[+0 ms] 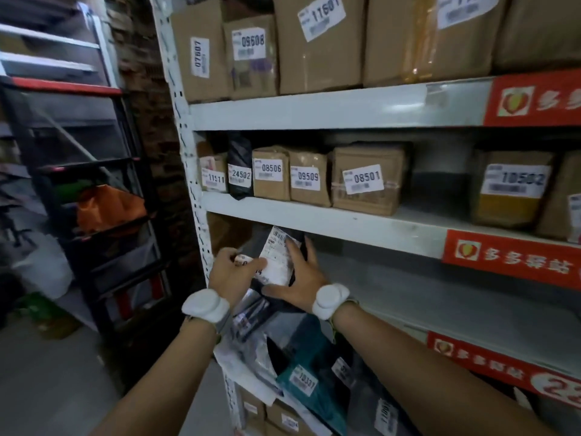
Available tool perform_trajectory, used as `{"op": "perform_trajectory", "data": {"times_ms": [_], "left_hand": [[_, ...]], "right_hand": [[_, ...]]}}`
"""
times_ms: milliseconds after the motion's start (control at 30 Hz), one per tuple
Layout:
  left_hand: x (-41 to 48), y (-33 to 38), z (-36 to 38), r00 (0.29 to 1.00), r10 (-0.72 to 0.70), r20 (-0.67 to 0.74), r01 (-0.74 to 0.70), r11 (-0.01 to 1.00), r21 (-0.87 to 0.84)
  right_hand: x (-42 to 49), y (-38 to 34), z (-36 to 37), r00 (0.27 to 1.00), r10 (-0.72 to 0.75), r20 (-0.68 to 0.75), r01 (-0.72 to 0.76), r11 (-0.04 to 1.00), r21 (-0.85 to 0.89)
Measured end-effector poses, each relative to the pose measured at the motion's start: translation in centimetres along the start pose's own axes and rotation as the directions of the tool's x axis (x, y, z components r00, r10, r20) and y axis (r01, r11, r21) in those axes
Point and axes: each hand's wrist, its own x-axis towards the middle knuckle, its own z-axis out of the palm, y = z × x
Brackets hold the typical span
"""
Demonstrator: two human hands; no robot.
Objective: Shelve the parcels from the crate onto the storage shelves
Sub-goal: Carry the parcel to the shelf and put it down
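Observation:
A black soft parcel (pixel 298 247) with a white shipping label stands at the left end of the third shelf (pixel 408 297). My right hand (pixel 298 278) lies flat against its front, fingers straight. My left hand (pixel 234 269) pinches a small white sticker at the parcel's left edge. Both wrists wear white bands. Below my arms lies a pile of soft parcels (pixel 301 372), among them a teal one with a numbered tag. No crate is in view.
The white steel rack holds numbered cardboard boxes (pixel 364 177) on the shelf above and larger boxes (pixel 317 42) on the top shelf. Its upright post (pixel 195 190) stands just left of my hands. A black rack (pixel 94 184) with an orange bag stands further left.

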Motion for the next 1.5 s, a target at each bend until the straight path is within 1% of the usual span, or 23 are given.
{"op": "perform_trajectory", "data": {"times_ms": [100, 200, 300, 333, 400, 467, 533, 733, 867, 1000, 1067, 1133, 1167, 1233, 1267, 1300, 1367, 1400, 1433, 1467, 1500], "left_hand": [[5.4, -1.7, -2.0, 0.994, 0.101, -0.041, -0.099, 0.994, 0.042], [7.8, -2.9, -3.3, 0.977, 0.187, -0.103, -0.186, 0.982, 0.011], [10.0, -4.9, -4.7, 0.961, 0.241, -0.136, -0.242, 0.97, 0.007], [10.6, -5.7, -5.1, 0.96, 0.245, -0.131, -0.247, 0.969, 0.008], [11.7, -6.9, -5.9, 0.961, 0.25, -0.119, -0.249, 0.968, 0.024], [12.7, -7.6, -6.5, 0.965, 0.243, -0.103, -0.241, 0.97, 0.032], [13.4, -7.9, -6.9, 0.966, 0.242, -0.094, -0.24, 0.97, 0.027], [14.7, -8.5, -7.5, 0.97, 0.222, -0.099, -0.228, 0.972, -0.05], [15.2, -8.1, -7.6, 0.97, 0.225, -0.094, -0.237, 0.96, -0.147], [15.4, -7.0, -7.4, 0.954, 0.288, -0.089, -0.301, 0.925, -0.232], [15.5, -6.1, -7.4, 0.934, 0.338, -0.112, -0.355, 0.906, -0.231], [15.6, -5.1, -7.5, 0.909, 0.396, -0.13, -0.416, 0.879, -0.232], [15.6, -4.7, -7.3, 0.897, 0.422, -0.128, -0.441, 0.87, -0.219], [15.5, -4.3, -7.2, 0.879, 0.462, -0.118, -0.477, 0.858, -0.193], [15.6, -4.4, -7.2, 0.874, 0.472, -0.113, -0.485, 0.854, -0.186], [15.6, -4.5, -7.3, 0.871, 0.48, -0.109, -0.492, 0.852, -0.181], [15.6, -4.8, -7.4, 0.867, 0.486, -0.11, -0.499, 0.848, -0.181], [15.2, -5.0, -7.3, 0.872, 0.477, -0.116, -0.49, 0.852, -0.184], [15.1, -5.4, -7.1, 0.884, 0.452, -0.121, -0.467, 0.867, -0.172], [14.5, -5.9, -6.7, 0.907, 0.401, -0.127, -0.419, 0.889, -0.184], [14.5, -6.9, -6.3, 0.933, 0.34, -0.119, -0.357, 0.917, -0.181]], "right_hand": [[5.3, -1.3, 3.2, 0.997, 0.08, -0.005, -0.08, 0.997, 0.023], [7.8, -1.3, 4.3, 0.995, 0.089, -0.054, -0.086, 0.995, 0.052], [9.4, -1.0, 4.7, 0.996, 0.081, 0.025, -0.082, 0.996, 0.023], [9.6, -0.7, 4.8, 0.996, 0.086, 0.022, -0.087, 0.996, 0.022], [9.6, 0.0, 5.3, 0.992, 0.091, -0.093, -0.089, 0.996, 0.018], [9.4, 0.1, 5.9, 0.974, 0.108, -0.197, -0.116, 0.993, -0.03], [9.5, 0.1, 6.5, 0.972, 0.098, -0.213, -0.114, 0.991, -0.065], [9.9, 0.4, 7.0, 0.994, 0.033, -0.1, -0.038, 0.998, -0.055], [10.1, 0.3, 6.4, 0.996, 0.073, -0.044, -0.079, 0.988, -0.135], [10.6, 0.6, 6.3, 0.995, 0.103, -0.001, -0.103, 0.991, -0.086], [10.5, 0.7, 6.4, 0.991, 0.132, -0.012, -0.132, 0.989, -0.07], [10.5, 0.6, 6.7, 0.984, 0.171, -0.056, -0.173, 0.985, -0.023], [10.4, 0.7, 6.7, 0.983, 0.168, -0.069, -0.17, 0.985, -0.011], [10.6, 0.1, 6.7, 0.991, 0.131, -0.022, -0.132, 0.991, -0.035], [10.9, -0.3, 6.7, 0.991, 0.128, 0.028, -0.128, 0.992, -0.022], [11.2, -0.7, 7.0, 0.989, 0.135, 0.065, -0.138, 0.989, 0.044], [12.1, -1.7, 8.0, 0.981, 0.188, 0.048, -0.193, 0.963, 0.19], [12.3, -2.1, 8.7, 0.977, 0.211, 0.016, -0.211, 0.962, 0.173], [12.8, -2.2, 9.7, 0.975, 0.216, -0.043, -0.212, 0.974, 0.084], [12.8, -2.3, 10.2, 0.973, 0.209, -0.101, -0.218, 0.973, -0.08], [12.8, -2.2, 10.8, 0.973, 0.18, -0.146, -0.211, 0.949, -0.233]]}}
